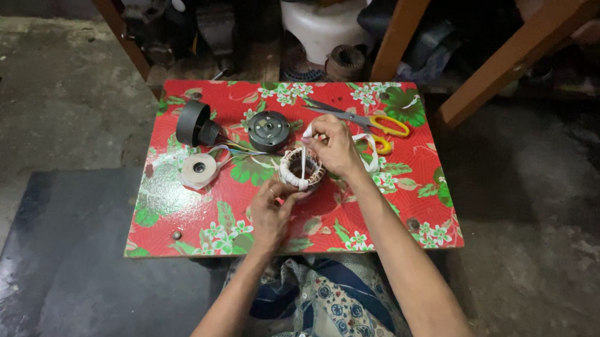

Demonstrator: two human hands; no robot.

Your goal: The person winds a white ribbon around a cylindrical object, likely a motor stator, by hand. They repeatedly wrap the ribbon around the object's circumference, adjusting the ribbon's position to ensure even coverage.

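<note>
A round motor coil (300, 169) wrapped in white tape, with copper winding showing, sits on a low board covered in red floral cloth (183, 216). My left hand (271, 214) steadies the coil from the near side. My right hand (334, 145) pinches a strip of white tape (304, 154) that runs down through the coil's middle. A roll of white tape (198, 170) lies left of the coil. Thin wires lead from the coil toward a dark round rotor (268, 129).
Yellow-handled scissors (379, 123) lie at the board's far right. A black cylindrical part (194, 124) rests at far left. Wooden legs (508, 60) and cluttered parts stand behind the board. Concrete floor surrounds it, with a dark mat (68, 255) at near left.
</note>
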